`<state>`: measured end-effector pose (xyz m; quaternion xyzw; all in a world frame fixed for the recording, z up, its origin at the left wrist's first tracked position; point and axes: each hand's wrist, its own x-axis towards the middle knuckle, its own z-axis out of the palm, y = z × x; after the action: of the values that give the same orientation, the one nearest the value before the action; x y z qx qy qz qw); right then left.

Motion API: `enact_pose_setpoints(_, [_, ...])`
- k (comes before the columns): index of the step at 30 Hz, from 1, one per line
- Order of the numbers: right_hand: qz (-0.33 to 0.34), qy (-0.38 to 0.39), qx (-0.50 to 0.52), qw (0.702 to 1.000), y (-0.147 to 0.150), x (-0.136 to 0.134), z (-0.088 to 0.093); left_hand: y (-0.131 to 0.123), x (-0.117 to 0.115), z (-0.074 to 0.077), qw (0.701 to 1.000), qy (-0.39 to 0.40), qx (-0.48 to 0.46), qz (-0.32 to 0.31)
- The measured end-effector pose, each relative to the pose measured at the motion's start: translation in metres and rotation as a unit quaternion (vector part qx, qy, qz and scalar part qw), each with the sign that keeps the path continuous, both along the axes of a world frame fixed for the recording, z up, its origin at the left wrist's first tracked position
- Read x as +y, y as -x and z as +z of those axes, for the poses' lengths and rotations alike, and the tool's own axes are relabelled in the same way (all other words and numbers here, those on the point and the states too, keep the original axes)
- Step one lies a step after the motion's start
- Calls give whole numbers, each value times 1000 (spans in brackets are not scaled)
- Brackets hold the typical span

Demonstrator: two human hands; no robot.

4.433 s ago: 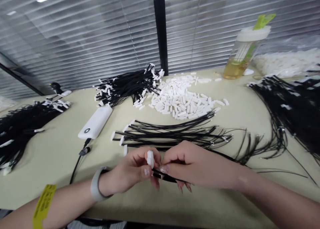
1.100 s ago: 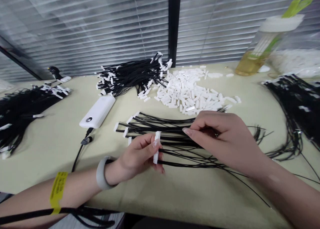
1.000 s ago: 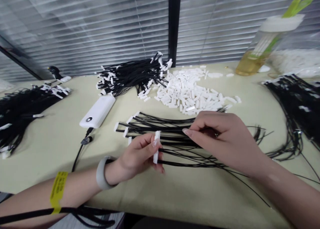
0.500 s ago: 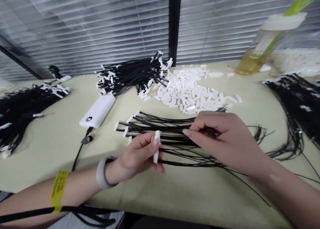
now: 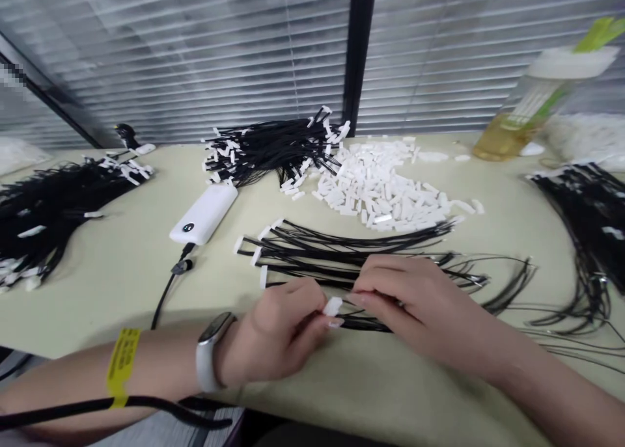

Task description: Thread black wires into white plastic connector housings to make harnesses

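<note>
My left hand (image 5: 288,326) is closed in a pinch on a small white connector housing (image 5: 333,306). Black wires (image 5: 364,321) run from beside that connector to the right, passing under my other hand. Just right of the connector, my right hand (image 5: 410,300) has thumb and forefinger pressed together; what they pinch is hidden. Beyond both hands lie several black wire bundles (image 5: 322,240) with white connectors (image 5: 256,256) on their left ends. Their loose ends fan out to the right.
Loose white connectors (image 5: 385,187) form a pile behind the wires. Finished-looking cable bundles (image 5: 273,149) lie at the back, more cables (image 5: 53,206) at left and a dark bundle (image 5: 586,219) at right. A white power bank (image 5: 205,214) and a drink bottle (image 5: 510,121) stand on the table (image 5: 390,382).
My left hand has turned over, so the connector points toward my right hand. My right hand has come down and left to the connector. The view has shifted slightly.
</note>
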<state>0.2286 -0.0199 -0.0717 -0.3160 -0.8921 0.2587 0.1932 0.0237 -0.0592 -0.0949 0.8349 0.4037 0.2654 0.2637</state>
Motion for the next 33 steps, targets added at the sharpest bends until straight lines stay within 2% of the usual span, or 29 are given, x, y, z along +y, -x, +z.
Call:
enact_pose_setpoints(7, [64,-10,10,998,-2,-6,6,1,-2,0,998,-27,35,-47])
enact_pose_setpoints(11, [72,-35,2,997,-1,-5,2,1,-1,-1,996,-47,44,-60])
enact_pose_setpoints(16, [49,-122,-24,991,2,-7,-4,0,-1,-2,998,-22,21,-50])
enact_pose_setpoints(21, [38,-149,-29,988,6,-13,-8,-2,-3,1,998,26,22,-43])
enact_pose_setpoints(23, [15,-157,-29,987,7,-12,-10,-2,-2,2,998,39,13,-37])
enact_pose_setpoints(25, [-17,-166,-19,986,6,-9,-10,-3,0,2,996,83,-16,-22])
enact_pose_setpoints(27, [-57,-201,5,978,3,-3,-9,-5,3,0,980,181,-81,6])
enact_pose_setpoints(30, [-103,-302,23,948,-3,3,-3,-7,10,-6,913,335,-227,59])
enact_pose_setpoints(32, [-92,-317,3,944,-6,3,2,-8,13,-9,870,381,-300,85])
enact_pose_setpoints(33, [-74,-295,-16,952,-6,2,3,-8,14,-11,857,391,-322,90])
